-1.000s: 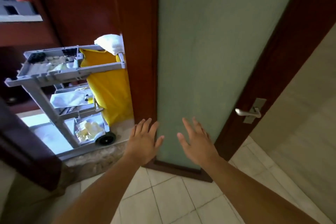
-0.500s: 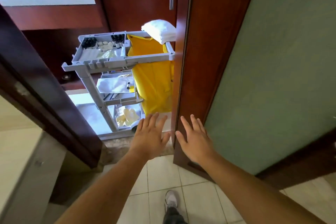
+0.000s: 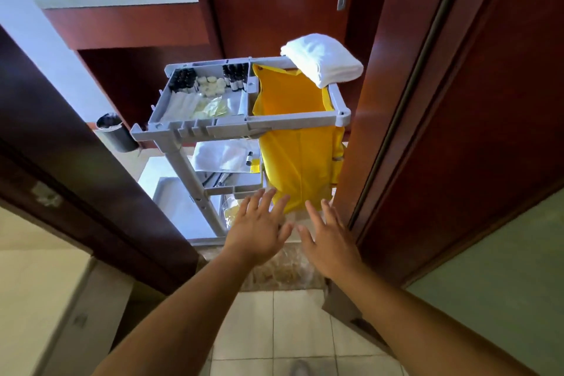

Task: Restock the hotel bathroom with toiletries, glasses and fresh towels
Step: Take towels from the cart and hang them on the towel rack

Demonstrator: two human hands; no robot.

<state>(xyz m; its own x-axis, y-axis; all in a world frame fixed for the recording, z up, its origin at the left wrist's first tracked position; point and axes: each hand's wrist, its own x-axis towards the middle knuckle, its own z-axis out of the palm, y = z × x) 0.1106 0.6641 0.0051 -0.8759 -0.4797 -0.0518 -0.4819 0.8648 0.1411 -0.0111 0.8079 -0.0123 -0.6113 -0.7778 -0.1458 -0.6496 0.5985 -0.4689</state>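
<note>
A grey housekeeping cart (image 3: pixel 195 128) stands just outside the bathroom doorway. Its top tray holds small dark toiletry bottles (image 3: pixel 235 76), round white items (image 3: pixel 210 87) and packets. A folded white towel (image 3: pixel 322 59) lies on the cart's far right corner, above a yellow bag (image 3: pixel 297 149). More white linen (image 3: pixel 225 154) sits on the middle shelf. My left hand (image 3: pixel 259 230) and my right hand (image 3: pixel 331 239) reach forward side by side, fingers spread, holding nothing, in front of the cart's lower shelves.
The dark wooden door (image 3: pixel 457 119) with a frosted glass panel (image 3: pixel 500 302) stands open on the right, close to my right hand. A dark door frame (image 3: pixel 91 180) runs along the left. A small grey bin (image 3: pixel 117 133) hangs left of the cart. Tiled floor (image 3: pixel 293 327) lies below.
The view has swung left from the door to the cart, which now fills the doorway centre. Both hands stay spread and empty, now reaching towards the cart.
</note>
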